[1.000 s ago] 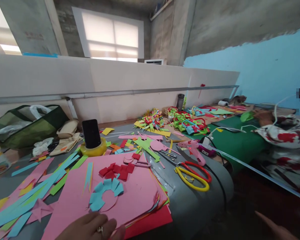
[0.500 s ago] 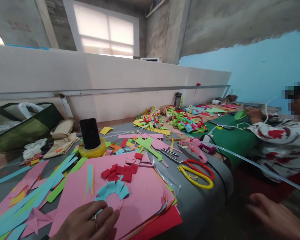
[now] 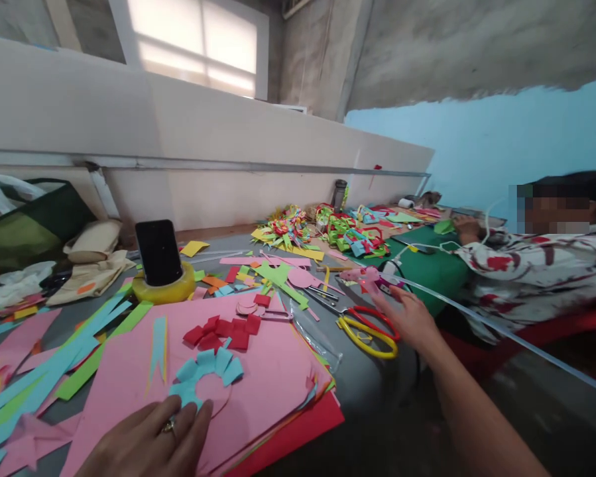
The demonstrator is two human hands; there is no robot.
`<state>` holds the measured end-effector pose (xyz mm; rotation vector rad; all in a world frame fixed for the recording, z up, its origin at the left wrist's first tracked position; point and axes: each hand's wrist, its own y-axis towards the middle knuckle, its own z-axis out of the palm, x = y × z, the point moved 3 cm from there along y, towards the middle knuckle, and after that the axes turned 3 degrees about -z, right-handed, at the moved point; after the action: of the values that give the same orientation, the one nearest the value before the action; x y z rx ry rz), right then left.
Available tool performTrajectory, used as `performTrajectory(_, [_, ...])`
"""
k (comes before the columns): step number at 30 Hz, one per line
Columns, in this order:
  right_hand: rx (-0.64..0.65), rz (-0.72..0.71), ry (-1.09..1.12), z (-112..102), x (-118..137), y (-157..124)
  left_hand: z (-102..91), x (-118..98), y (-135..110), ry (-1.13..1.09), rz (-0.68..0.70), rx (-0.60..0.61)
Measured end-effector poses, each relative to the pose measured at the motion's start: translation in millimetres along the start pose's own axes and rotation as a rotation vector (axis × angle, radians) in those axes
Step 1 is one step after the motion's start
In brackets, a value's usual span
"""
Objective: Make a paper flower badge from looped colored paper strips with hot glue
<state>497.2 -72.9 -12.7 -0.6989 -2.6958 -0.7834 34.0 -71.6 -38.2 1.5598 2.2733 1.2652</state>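
Observation:
My left hand [image 3: 151,430], with a ring on one finger, lies palm down on a pink paper sheet [image 3: 272,384]. Its outstretched fingers touch the lower left of a paper ring edged with light-blue folded petals [image 3: 218,363]. Folded red paper pieces [image 3: 223,329] lie just above that ring. At the right, my right hand [image 3: 412,321] has its thumb and fingers around the handle of a pink hot glue gun [image 3: 368,277], which rests on the table. The hand partly hides the handle. Below it are scissors with red and yellow handles [image 3: 367,341].
A phone [image 3: 158,252] stands in a yellow tape roll [image 3: 166,285]. Coloured strips [image 3: 89,331] cover the left side; paper decorations [image 3: 288,228] are piled at the back. A clear tube [image 3: 506,331] crosses the right side, where a co-worker [image 3: 516,265] sits at a green surface.
My right hand has moved up and left from beside the table to the glue gun. My left hand stays at the petal ring. The view has shifted to the right.

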Motion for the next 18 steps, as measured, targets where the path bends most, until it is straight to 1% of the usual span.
performTrajectory(1, [0.035, 0.011, 0.005, 2.8, 2.8, 6.2, -5.2, -1.5, 4.3, -0.005, 0.013, -0.009])
performTrajectory(3, [0.107, 0.019, 0.025, 5.9, 10.2, 16.1, -12.9, -2.8, 14.5, -0.053, -0.017, 0.106])
performTrajectory(5, [0.158, 0.02, 0.055, 6.5, 19.6, 23.4, -18.8, -3.2, 22.9, -0.101, -0.056, 0.174])
performTrajectory(6, [0.164, 0.026, 0.073, 5.8, 24.1, 26.0, -19.8, -2.7, 25.3, -0.107, -0.081, 0.202])
performTrajectory(8, [0.115, 0.056, 0.107, 1.4, 31.2, 28.8, -18.6, -1.6, 26.1, -0.122, -0.125, 0.258])
performTrajectory(10, [0.002, 0.107, 0.133, -7.3, 35.1, 26.8, -15.0, -0.4, 23.5, -0.145, -0.164, 0.316])
performTrajectory(13, [-0.17, 0.19, 0.18, -25.6, 39.2, 11.5, -9.1, 1.0, 20.4, -0.199, -0.212, 0.412])
performTrajectory(15, [-0.225, 0.187, 0.292, -37.5, 46.9, -5.8, -6.7, 1.6, 21.2, -0.234, -0.24, 0.46])
performTrajectory(16, [-0.215, 0.166, 0.366, -42.3, 53.3, -15.9, -6.1, 1.6, 22.2, -0.251, -0.249, 0.474])
performTrajectory(17, [-0.174, 0.14, 0.433, -45.8, 61.5, -26.5, -5.9, 1.3, 23.3, -0.267, -0.255, 0.483])
performTrajectory(18, [-0.101, 0.116, 0.482, -48.0, 71.1, -37.4, -6.0, 0.8, 24.3, -0.28, -0.259, 0.485])
